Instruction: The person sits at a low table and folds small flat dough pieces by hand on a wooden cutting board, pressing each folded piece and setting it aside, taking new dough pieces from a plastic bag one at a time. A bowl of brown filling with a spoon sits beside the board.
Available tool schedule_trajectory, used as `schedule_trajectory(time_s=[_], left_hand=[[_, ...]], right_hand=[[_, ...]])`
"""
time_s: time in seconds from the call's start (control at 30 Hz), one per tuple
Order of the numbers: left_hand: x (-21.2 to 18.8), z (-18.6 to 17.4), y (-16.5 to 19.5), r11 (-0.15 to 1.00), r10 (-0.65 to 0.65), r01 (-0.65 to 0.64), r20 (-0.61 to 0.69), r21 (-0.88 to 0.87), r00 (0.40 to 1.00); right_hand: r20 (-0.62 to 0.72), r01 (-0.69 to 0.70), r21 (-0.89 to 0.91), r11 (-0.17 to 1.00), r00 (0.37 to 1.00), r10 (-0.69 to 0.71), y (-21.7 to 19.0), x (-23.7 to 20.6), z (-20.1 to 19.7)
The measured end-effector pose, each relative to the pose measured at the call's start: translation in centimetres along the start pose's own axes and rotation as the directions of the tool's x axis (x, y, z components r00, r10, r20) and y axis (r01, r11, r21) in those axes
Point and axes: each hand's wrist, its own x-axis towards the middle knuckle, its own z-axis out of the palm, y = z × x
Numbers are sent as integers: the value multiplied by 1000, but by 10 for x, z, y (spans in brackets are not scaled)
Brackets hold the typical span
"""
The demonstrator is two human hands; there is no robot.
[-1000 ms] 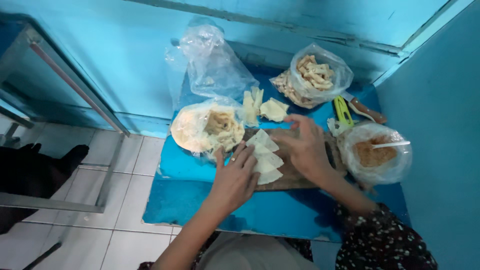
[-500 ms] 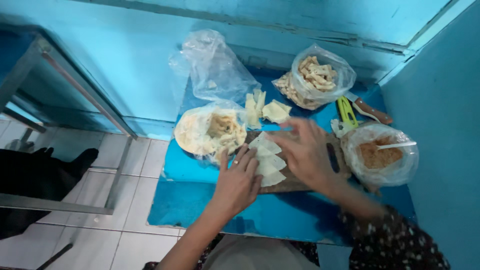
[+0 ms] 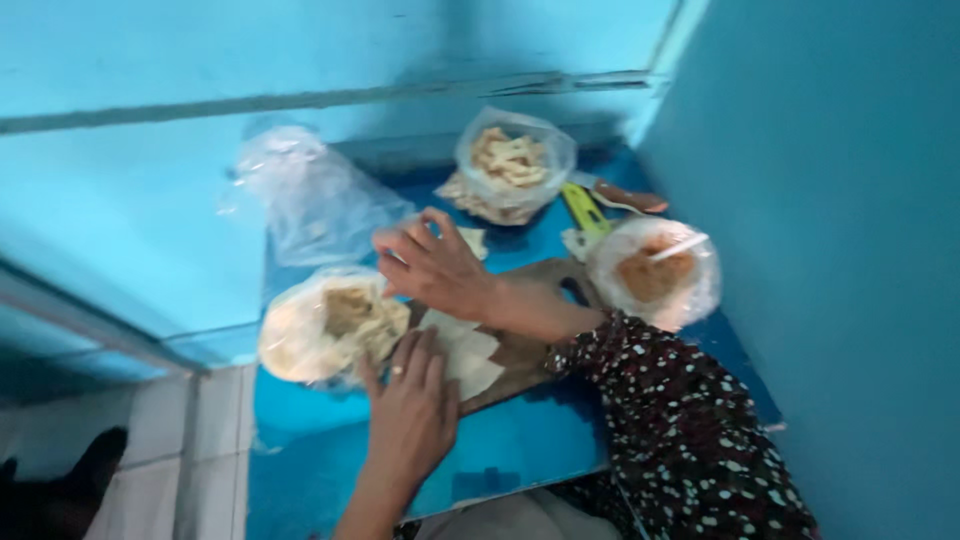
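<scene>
I saw pale flat dough wrappers (image 3: 462, 352) fanned along the brown wooden board (image 3: 525, 350), left hand (image 3: 412, 410) flat on them, right hand (image 3: 437, 268) spread, grasping nothing.

Blue walls (image 3: 830, 200), blue table (image 3: 500, 450), white tile floor (image 3: 200, 440).

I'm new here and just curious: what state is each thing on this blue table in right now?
Left hand: flat on the wrappers.
Right hand: fingers spread, holding nothing clear.
Wrappers: stacked on the board.
Board: mostly covered.
Filling bag: open, spoon inside.
Snack bag: open.
Clear bag: crumpled.
</scene>
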Motion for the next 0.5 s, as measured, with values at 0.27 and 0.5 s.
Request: schedule_trajectory(time_s=[0.27,0.5], left_hand=[[3,-13,4,999,34,-32,-40,38,999],[2,-13,3,1000,11,-10,-37,21,999]], right_hand=[[273,-672,523,524,715,644,56,-93,-152],[503,-750,68,657,595,627,88,-187,-185]])
